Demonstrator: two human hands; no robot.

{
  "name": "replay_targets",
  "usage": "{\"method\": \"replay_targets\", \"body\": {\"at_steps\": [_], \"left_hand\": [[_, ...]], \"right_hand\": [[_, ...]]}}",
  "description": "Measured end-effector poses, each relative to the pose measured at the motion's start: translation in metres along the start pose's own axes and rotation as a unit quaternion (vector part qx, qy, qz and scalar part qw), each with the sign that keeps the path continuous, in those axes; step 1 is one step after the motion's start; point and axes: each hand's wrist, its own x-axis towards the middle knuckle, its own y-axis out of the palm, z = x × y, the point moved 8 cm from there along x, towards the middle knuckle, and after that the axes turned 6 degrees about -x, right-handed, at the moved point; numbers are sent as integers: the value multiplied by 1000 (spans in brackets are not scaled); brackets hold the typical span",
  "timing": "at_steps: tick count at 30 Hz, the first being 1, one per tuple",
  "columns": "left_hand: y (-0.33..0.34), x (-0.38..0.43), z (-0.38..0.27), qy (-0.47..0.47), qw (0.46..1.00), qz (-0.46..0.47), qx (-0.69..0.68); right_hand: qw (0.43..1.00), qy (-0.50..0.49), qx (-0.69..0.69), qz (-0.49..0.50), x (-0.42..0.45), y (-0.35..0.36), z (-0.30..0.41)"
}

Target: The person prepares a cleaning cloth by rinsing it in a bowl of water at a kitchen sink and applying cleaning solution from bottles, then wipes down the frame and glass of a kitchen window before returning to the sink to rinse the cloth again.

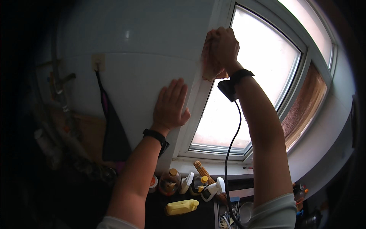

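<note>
My right hand (227, 45) grips a reddish cloth (210, 57) and presses it to the left side of the white window frame (197, 114). Part of the cloth hangs below the fingers. Bright light comes through the window pane (263, 57) beside that hand. My left hand (171, 106) lies flat on the pale wall (143, 77), left of the frame, fingers pointing up and holding nothing. Each wrist wears a black strap with a small device, and a black cable (236, 134) runs down from the right one.
Below stand a brown bottle with a cap (170, 183), white spray bottles (211, 189) and a yellow bottle (181, 207) on a dark counter (160, 220). A bundle of sticks (203, 171) leans by the sill. A dark apron (114, 134) hangs from a wall hook (98, 61) at left.
</note>
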Motion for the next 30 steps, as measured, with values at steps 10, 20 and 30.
{"method": "replay_targets", "body": {"at_steps": [10, 20, 30], "left_hand": [[0, 2, 3, -1, 1000, -1, 3], [-4, 0, 3, -9, 1000, 10, -4], [6, 3, 8, 22, 999, -10, 32]], "right_hand": [[998, 28, 57, -7, -21, -1, 1], [999, 29, 18, 41, -24, 4, 12], [971, 145, 92, 164, -82, -65, -17]]}}
